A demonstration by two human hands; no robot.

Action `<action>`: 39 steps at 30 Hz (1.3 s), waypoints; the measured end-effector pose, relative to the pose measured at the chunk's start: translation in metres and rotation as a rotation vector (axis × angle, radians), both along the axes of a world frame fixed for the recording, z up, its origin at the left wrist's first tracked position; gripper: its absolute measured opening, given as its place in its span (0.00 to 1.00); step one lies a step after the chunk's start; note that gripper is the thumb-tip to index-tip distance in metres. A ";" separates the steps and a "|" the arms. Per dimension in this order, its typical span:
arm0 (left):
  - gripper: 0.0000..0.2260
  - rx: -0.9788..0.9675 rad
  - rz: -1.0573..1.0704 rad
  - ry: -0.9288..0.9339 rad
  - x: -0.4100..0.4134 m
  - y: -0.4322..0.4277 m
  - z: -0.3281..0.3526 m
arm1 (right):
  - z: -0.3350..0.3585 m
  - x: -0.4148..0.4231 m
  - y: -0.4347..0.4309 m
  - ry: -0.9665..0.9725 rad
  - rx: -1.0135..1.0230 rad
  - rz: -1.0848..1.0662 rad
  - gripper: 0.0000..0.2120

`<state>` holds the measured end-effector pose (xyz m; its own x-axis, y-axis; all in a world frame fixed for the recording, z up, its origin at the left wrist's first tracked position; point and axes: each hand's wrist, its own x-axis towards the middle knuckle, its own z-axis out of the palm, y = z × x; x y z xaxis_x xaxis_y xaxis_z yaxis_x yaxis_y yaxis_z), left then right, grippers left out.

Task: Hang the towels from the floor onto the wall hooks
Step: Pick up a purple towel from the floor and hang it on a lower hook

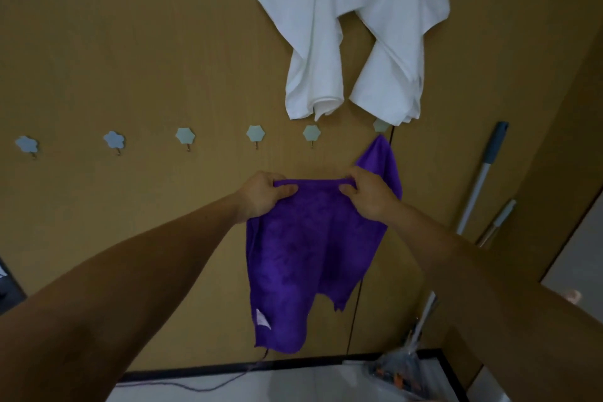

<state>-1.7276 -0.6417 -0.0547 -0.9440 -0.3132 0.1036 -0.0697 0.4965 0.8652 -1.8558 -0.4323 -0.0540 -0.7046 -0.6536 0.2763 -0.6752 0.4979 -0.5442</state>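
Two bare forearms reach out from the bottom corners toward the wall. The left hand [266, 194] and the right hand [367, 194] are held apart. Each pinches the top hem of a purple towel [306, 254], and the hem is stretched flat between them. The cloth hangs down from both grips in front of the tan wall [130, 42], with its lower edge just above the black skirting board [261, 365].

A small white tag [262, 320] is sewn near the towel's lower left corner. I can read no writing on it. A loose purple thread [195, 385] trails from the bottom edge across the pale floor.

Behind the right hand, more purple cloth rises to a point at the rightmost hook [380, 125]. I can't tell whether that's a corner of the same towel or a second one.

A row of pale stick-on hooks runs leftward from there. The three hexagonal hooks [255, 133] and two flower-shaped hooks [114, 139] are all bare.

Higher up, two white towels [313, 42] hang side by side with their edges touching. To the right, a grey-tipped mop handle [483, 173] leans against the wall.
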 end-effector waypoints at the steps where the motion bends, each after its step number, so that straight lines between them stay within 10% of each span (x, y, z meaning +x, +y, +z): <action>1: 0.10 -0.047 0.015 0.009 -0.009 -0.004 -0.004 | -0.003 -0.006 -0.007 -0.020 -0.010 0.021 0.12; 24: 0.13 -0.439 0.298 0.348 -0.193 -0.079 -0.016 | -0.019 -0.171 -0.130 0.081 -0.227 -0.184 0.14; 39: 0.13 -0.319 0.424 0.058 -0.231 -0.083 -0.036 | -0.047 -0.199 -0.157 0.022 -0.353 -0.232 0.11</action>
